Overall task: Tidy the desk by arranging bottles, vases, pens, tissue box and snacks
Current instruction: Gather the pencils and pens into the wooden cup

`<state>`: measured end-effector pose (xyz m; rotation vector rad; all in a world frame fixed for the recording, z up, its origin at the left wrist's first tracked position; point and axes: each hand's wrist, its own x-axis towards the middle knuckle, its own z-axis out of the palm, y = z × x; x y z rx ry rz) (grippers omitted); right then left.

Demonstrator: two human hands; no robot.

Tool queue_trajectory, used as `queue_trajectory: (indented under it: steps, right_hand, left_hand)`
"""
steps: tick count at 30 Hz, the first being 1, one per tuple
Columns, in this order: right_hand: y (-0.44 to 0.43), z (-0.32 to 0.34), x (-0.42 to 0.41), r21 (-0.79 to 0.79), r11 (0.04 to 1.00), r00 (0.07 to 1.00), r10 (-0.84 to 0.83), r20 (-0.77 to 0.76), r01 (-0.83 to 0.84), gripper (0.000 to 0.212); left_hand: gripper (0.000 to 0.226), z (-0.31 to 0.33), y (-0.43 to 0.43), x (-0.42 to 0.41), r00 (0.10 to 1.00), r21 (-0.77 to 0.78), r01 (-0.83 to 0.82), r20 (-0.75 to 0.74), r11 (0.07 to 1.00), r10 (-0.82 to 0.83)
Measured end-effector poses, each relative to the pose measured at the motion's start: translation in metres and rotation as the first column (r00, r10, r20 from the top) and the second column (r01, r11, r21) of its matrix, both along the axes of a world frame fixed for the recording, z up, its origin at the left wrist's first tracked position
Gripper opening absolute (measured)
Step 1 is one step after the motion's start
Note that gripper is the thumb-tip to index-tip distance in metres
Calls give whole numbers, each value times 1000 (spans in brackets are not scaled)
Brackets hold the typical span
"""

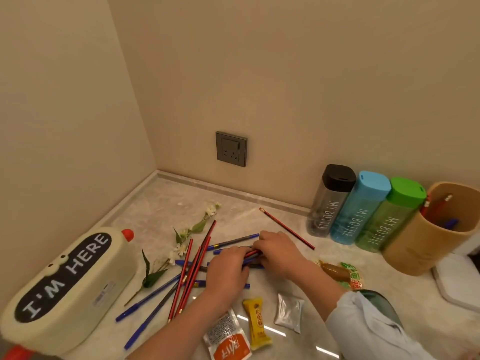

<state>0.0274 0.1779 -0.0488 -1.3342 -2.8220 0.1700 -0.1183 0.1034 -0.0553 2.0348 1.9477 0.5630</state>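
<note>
Blue pens and red pencils (191,278) lie scattered across the middle of the marble desk (161,201). My left hand (227,271) and my right hand (279,252) meet over them, both gripping a small bundle of red pencils and blue pens (250,254). One red pencil (287,228) lies apart toward the back. A brown pen holder (426,242) at the right holds a few pencils and a pen. Beside it stand three "MY BOTTLE" bottles: black-capped (328,203), blue (358,211), green (389,219).
A cream tissue box (65,287) reading "I'M HERE" sits at the left. A flower sprig (181,242) lies behind the pens. Snack packets lie in front: orange (228,344), yellow (255,323), silver (289,311), and a green-brown one (342,274). A white object (459,279) sits at the right edge.
</note>
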Motion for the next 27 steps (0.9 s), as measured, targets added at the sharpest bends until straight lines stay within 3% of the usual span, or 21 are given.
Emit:
queue_trajectory:
  steps: [4,8,11,14,17,19,21,24,27]
  right_hand:
    - [-3,4,3,8,1000,1000,-25,-13,25,23]
    - [-7,21,10,66,995,993,-67,-97,73,22]
    - [-15,42,16,30,978,959,-197,-204,208,21]
    - [-26,62,23,-26,943,887,-320,-332,331,23]
    - [-38,80,34,-252,890,726,-456,-515,380,24]
    - [-46,92,44,-387,850,584,-526,-618,357,23]
    - [-54,102,57,-426,835,480,-550,-684,349,25]
    - [-65,114,87,-429,834,391,-544,-742,346,27]
    - [-76,124,120,-424,834,324,-535,-780,354,26]
  left_hand:
    - [42,4,7,-5,999,31,-14,41,999,13]
    - [38,31,17,-2,999,189,-22,-23,982,27]
    - [39,53,25,6,996,319,-28,-68,947,52]
    - [55,74,32,23,998,448,-29,-35,893,50]
    - [78,98,35,49,991,453,-45,134,890,-17]
    - [89,111,36,69,927,349,-51,365,936,-85]
    - [86,123,36,90,802,209,-20,587,978,-109]
    - [41,135,35,125,665,152,125,721,980,-196]
    - [25,148,29,161,448,157,260,854,953,-263]
